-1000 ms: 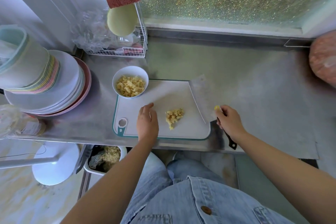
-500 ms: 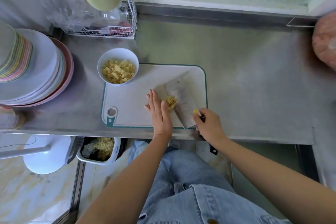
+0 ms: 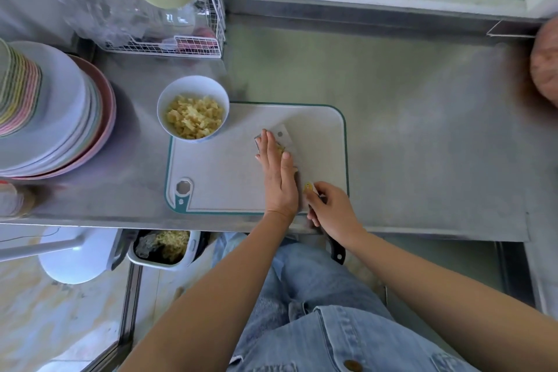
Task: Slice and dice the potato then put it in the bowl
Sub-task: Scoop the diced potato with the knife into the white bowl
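Note:
A white cutting board (image 3: 223, 178) with a teal rim lies on the steel counter. At its far left corner stands a white bowl (image 3: 169, 100) full of diced potato (image 3: 193, 116). My right hand (image 3: 332, 208) grips the black handle of a cleaver (image 3: 283, 136), whose flat blade lies over the board. My left hand (image 3: 277, 178) lies flat with straight fingers on the blade, covering a small heap of potato dice (image 3: 280, 149) that peeks out by the thumb. One yellow bit (image 3: 308, 188) sticks to my right fingers.
A tall stack of plates and bowls (image 3: 51, 112) fills the counter's left end. A wire rack (image 3: 169, 45) stands behind the bowl. Below the counter edge sit a bin of peelings (image 3: 163, 248) and a white stool (image 3: 75, 257). A reddish round object (image 3: 546, 69) is at the far right.
The cleaver swung in from the board's right edge and slid under the potato heap. My left hand moved right onto the blade and now covers the dice.

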Demonstrator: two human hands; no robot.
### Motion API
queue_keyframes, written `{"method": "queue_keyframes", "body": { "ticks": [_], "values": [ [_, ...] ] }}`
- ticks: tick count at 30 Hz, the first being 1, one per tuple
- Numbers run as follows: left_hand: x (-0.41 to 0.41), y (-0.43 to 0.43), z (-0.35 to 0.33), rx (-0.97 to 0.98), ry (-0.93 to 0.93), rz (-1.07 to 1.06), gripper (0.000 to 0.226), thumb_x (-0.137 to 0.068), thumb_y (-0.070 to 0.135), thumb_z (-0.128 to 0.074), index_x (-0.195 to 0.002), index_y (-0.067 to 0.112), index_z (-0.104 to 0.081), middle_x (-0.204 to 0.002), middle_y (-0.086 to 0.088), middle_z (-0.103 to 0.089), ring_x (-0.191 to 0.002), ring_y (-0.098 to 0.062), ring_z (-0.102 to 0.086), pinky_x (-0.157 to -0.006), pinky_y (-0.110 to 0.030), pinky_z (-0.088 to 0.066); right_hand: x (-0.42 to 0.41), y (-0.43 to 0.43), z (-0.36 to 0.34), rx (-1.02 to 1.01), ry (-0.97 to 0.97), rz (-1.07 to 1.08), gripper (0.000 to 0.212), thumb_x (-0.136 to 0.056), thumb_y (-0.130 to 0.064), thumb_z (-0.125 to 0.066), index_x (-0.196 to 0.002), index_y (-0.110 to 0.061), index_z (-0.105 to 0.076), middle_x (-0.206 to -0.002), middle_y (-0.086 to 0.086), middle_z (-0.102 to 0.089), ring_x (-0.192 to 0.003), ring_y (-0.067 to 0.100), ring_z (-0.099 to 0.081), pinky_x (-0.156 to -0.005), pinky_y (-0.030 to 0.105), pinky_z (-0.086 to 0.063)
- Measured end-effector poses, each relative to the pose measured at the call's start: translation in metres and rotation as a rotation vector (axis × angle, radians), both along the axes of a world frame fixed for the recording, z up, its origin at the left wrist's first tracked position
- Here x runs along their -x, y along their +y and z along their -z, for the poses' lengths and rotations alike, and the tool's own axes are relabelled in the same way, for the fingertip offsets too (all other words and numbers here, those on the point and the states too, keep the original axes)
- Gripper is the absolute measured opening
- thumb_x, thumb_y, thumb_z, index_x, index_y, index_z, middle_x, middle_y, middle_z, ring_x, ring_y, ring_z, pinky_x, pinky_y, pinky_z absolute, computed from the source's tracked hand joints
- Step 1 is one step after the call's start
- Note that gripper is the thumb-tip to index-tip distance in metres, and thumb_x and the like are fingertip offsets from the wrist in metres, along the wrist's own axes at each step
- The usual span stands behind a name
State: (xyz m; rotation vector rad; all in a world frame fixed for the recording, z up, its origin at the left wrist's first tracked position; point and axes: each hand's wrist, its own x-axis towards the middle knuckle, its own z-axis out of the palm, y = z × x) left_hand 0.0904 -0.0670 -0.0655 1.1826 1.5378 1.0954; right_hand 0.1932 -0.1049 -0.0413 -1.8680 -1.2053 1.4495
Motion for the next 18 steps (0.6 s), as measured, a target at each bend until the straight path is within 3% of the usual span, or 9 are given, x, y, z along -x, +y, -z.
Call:
{"method": "queue_keyframes", "body": {
  "ticks": [5,9,11,15,18],
  "values": [
    [0.005,0.021,-0.022,-0.089,-0.012,0.024,0.06,-0.099,0.036,-0.021,-0.15,0.004,-0.023,-0.16,-0.008,-0.016,-0.149,-0.02,-0.003,-0.122,-0.036,-0.001,-0.004,0.023,-0.014,0.016,0.071,0.023,0.03,-0.097,-0.019,-0.052,-0.076,0.003,-0.051,-0.052,0.012,-0.049,-0.037,0.014,-0.042,-0.042,0.023,-0.034],
    [0.02,0.035,-0.041,-0.143,-0.028,0.015,0.049,-0.1,0.023,-0.027,-0.144,0.003,-0.037,-0.153,-0.01,-0.03,-0.146,-0.02,-0.02,-0.116,-0.017,-0.015,-0.004,0.04,-0.027,0.015,0.121,0.049,0.028,-0.097,-0.019,-0.052,-0.083,0.006,-0.055,-0.053,0.011,-0.051,-0.04,0.017,-0.041,-0.043,0.026,-0.034],
    [0.031,0.041,-0.053,-0.176,-0.011,0.012,0.046,-0.1,0.025,-0.029,-0.139,0.005,-0.043,-0.145,-0.008,-0.039,-0.139,-0.017,-0.031,-0.114,-0.02,-0.024,-0.002,0.047,-0.035,-0.01,0.114,0.035,0.026,-0.097,-0.018,-0.051,-0.077,-0.001,-0.055,-0.053,0.011,-0.051,-0.039,0.016,-0.041,-0.042,0.024,-0.034],
    [0.071,0.056,-0.062,-0.288,0.329,-0.135,0.04,-0.091,0.021,-0.035,-0.119,0.006,-0.059,-0.109,-0.01,-0.053,-0.104,-0.026,-0.047,-0.096,-0.032,-0.035,0.005,0.06,-0.05,-0.029,0.118,0.015,0.028,-0.098,-0.018,-0.05,-0.07,-0.011,-0.051,-0.052,0.008,-0.051,-0.04,0.016,-0.041,-0.042,0.024,-0.034],
    [0.115,0.066,-0.054,-0.2,0.637,-0.373,0.041,-0.08,0.017,-0.039,-0.109,0.004,-0.063,-0.103,-0.021,-0.056,-0.095,-0.039,-0.049,-0.083,-0.045,-0.039,0.013,0.07,-0.058,-0.036,0.116,0.013,0.03,-0.098,-0.019,-0.049,-0.069,-0.011,-0.049,-0.053,0.009,-0.051,-0.041,0.016,-0.04,-0.043,0.025,-0.034]
  ]
}}
